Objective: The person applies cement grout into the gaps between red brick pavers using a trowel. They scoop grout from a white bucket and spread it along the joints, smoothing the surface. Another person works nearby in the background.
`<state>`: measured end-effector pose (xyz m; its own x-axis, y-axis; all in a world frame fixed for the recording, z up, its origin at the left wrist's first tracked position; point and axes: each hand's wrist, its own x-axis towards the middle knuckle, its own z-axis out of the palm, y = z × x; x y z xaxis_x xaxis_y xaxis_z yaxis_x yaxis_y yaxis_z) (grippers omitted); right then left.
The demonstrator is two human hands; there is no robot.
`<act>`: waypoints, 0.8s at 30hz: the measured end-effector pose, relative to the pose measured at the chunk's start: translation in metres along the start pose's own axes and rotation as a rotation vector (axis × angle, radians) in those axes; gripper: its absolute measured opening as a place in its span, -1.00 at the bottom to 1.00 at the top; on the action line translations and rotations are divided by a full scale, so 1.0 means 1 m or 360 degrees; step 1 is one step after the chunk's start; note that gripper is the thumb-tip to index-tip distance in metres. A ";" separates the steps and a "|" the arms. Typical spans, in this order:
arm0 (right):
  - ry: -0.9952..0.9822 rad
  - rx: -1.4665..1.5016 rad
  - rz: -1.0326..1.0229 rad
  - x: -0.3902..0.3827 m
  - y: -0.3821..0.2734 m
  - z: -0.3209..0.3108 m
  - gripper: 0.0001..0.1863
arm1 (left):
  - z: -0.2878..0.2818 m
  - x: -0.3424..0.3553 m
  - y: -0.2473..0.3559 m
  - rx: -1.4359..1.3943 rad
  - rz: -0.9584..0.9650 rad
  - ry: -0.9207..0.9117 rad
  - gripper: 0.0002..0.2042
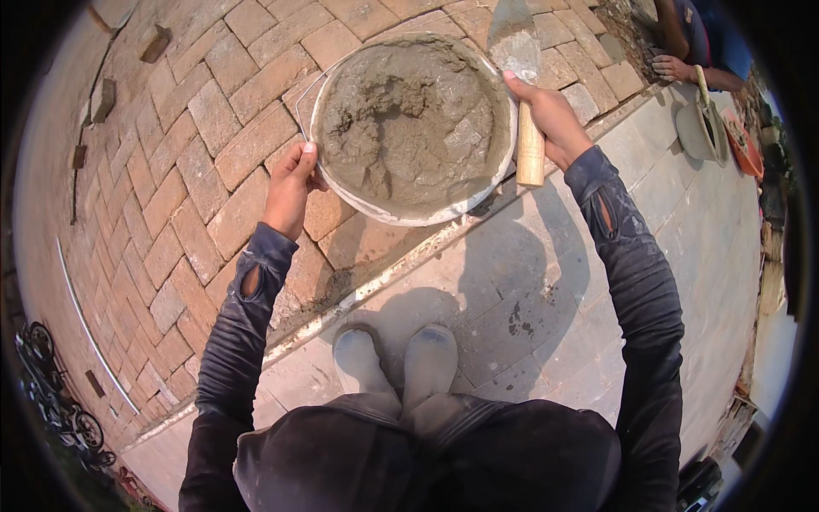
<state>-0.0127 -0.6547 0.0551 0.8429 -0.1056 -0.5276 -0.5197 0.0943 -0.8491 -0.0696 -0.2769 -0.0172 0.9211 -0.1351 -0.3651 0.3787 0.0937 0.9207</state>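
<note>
A round white bucket (pixel 408 219) filled with wet grey-brown mortar (pixel 461 141) is in front of me, its thin wire handle lying over on the left side. My left hand (pixel 291 188) pinches the bucket's left rim between thumb and fingers. On the opposite side, my right hand (pixel 553 121) is closed round a trowel (pixel 531 155) and rests against the bucket's right rim. The trowel's wooden grip points toward me, and its mortar-smeared metal blade points away. Fingertips of both hands are partly hidden behind the bucket and trowel.
Brick paving (pixel 183 200) meets a pale tiled walkway (pixel 589 341) along a raised edge just before my boots (pixel 429 358). Loose bricks (pixel 103 100) lie at far left. At upper right, another person's hand (pixel 674 68) is near a second bucket (pixel 699 132) and a red container (pixel 744 147).
</note>
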 end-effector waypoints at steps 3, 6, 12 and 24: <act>-0.0055 -0.0097 -0.0135 0.034 0.002 0.031 -0.35 | -0.030 0.024 -0.011 -0.0045 -0.0057 0.0116 -0.72; -0.0003 -0.0283 -0.0227 0.065 0.009 0.030 -0.28 | -0.026 0.037 -0.004 0.0012 -0.0111 0.0106 -0.69; 0.0397 -0.0698 -0.0158 0.027 0.022 -0.033 -0.33 | -0.003 0.034 0.013 0.0146 -0.0203 0.0168 -0.63; 0.0789 -0.1502 0.0278 -0.312 0.034 -0.170 -0.61 | -0.023 0.046 -0.007 0.0183 -0.0262 0.0175 -0.64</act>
<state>-0.3172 -0.7872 0.1868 0.7066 -0.5737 -0.4143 -0.7037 -0.6316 -0.3254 -0.0275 -0.2610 -0.0434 0.8545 -0.0301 -0.5186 0.5176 -0.0346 0.8549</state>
